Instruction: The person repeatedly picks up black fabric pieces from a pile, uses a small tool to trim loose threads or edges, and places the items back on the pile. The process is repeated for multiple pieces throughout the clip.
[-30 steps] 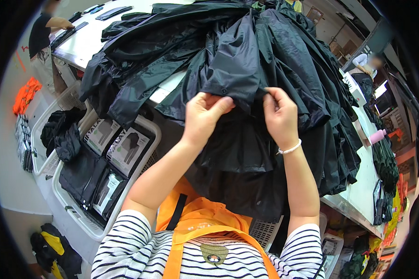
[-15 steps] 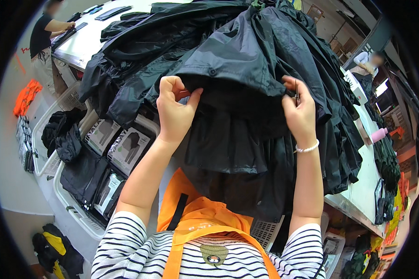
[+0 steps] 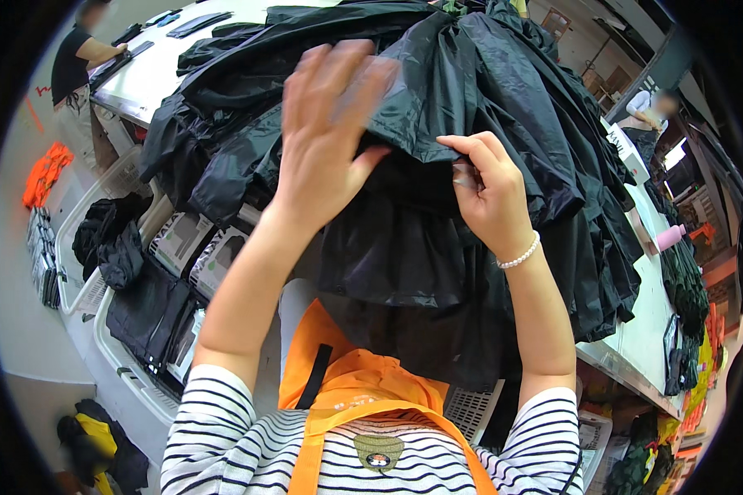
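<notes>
A heap of black, shiny waterproof garments (image 3: 487,91) hangs over the table in front of me. My left hand (image 3: 326,132) is raised over the nearest garment, its fingers spread and smeared by motion, with the thumb by the lifted hem. My right hand (image 3: 491,186), wearing a white bead bracelet (image 3: 518,251), is closed at the edge of the black garment (image 3: 421,136), forefinger and thumb on the hem. Something small and greyish shows inside its curled fingers; I cannot make out its kind. Below the hem another layer of black cloth (image 3: 392,260) hangs down.
White plastic baskets (image 3: 111,338) at the left hold black clothes and packaged garments (image 3: 219,260). A person (image 3: 82,66) works at the white table (image 3: 161,66) far left; another person (image 3: 648,115) is far right. A pink bottle (image 3: 670,238) lies on the right-hand table.
My left hand has let go of the hem and risen, its fingers opening. My right hand has moved left along the garment's edge, and the hem has sunk and narrowed between the hands.
</notes>
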The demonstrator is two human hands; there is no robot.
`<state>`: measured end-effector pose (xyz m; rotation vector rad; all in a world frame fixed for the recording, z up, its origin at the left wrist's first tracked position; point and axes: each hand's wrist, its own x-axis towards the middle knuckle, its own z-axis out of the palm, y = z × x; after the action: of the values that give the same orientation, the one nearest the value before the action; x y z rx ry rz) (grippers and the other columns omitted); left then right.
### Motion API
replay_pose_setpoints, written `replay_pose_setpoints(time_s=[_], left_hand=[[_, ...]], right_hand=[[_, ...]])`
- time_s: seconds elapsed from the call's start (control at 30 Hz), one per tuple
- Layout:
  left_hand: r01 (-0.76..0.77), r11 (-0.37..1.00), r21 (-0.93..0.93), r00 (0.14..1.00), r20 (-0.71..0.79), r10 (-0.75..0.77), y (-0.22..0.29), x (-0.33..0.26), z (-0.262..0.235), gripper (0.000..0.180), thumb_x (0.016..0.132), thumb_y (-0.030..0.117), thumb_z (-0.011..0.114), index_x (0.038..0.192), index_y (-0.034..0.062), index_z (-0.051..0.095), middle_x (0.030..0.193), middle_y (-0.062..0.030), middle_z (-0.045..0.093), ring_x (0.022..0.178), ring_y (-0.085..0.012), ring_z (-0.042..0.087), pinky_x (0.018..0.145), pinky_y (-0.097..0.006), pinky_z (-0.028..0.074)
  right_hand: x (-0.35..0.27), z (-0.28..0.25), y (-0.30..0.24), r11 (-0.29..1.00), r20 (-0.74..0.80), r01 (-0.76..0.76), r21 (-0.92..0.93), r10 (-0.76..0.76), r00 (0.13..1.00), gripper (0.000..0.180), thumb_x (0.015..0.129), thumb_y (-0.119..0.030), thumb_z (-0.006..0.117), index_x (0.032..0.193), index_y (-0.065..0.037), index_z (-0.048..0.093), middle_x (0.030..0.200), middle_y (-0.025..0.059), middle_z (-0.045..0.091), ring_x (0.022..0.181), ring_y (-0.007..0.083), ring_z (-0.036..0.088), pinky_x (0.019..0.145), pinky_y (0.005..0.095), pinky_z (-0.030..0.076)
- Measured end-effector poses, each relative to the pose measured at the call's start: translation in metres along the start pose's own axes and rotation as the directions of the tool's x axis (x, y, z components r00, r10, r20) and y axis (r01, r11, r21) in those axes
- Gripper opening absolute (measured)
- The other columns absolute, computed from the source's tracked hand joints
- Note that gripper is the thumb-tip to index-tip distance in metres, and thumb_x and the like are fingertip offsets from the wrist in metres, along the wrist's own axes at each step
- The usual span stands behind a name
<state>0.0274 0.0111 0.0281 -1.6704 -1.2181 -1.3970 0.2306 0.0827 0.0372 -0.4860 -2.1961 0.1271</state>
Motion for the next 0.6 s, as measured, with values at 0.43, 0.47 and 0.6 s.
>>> replay_pose_setpoints(time_s=[0.43, 0.47, 0.6], left_hand=[[0.852, -0.269, -0.448, 0.439, 0.893, -0.096, -0.051, -0.006, 0.054, 0.017, 0.088, 0.014, 0.064, 0.09, -0.0007, 0.072, 0.087, -0.008, 0.072, 0.074, -0.0136, 0.067, 0.07, -0.024, 0.054], [0.857, -0.261, -0.444, 0.428, 0.896, -0.118, -0.051, -0.006, 0.053, 0.016, 0.088, 0.014, 0.064, 0.09, -0.0004, 0.072, 0.087, -0.0079, 0.072, 0.074, -0.0135, 0.067, 0.07, -0.024, 0.054], [0.875, -0.201, -0.441, 0.418, 0.897, -0.146, -0.043, -0.001, 0.055, 0.014, 0.086, 0.012, 0.066, 0.089, 0.0001, 0.072, 0.084, -0.0068, 0.071, 0.073, -0.0123, 0.066, 0.069, -0.023, 0.053]], right_hand=[[0.004, -0.012, 0.041, 0.521, 0.284, -0.578, 0.629, 0.538, 0.794, 0.024, 0.091, -0.021, 0.064, 0.073, -0.005, 0.066, 0.069, -0.0105, 0.052, 0.065, 0.0001, 0.04, 0.061, 0.0189, 0.031], [0.005, -0.012, 0.043, 0.513, 0.293, -0.584, 0.63, 0.54, 0.789, 0.024, 0.091, -0.021, 0.063, 0.074, -0.005, 0.067, 0.069, -0.0104, 0.053, 0.065, 0.0, 0.041, 0.061, 0.0185, 0.031], [0.002, -0.018, 0.043, 0.485, 0.303, -0.621, 0.615, 0.582, 0.755, 0.02, 0.091, -0.018, 0.064, 0.079, -0.003, 0.069, 0.071, -0.0093, 0.056, 0.067, -0.0002, 0.045, 0.06, 0.018, 0.033]])
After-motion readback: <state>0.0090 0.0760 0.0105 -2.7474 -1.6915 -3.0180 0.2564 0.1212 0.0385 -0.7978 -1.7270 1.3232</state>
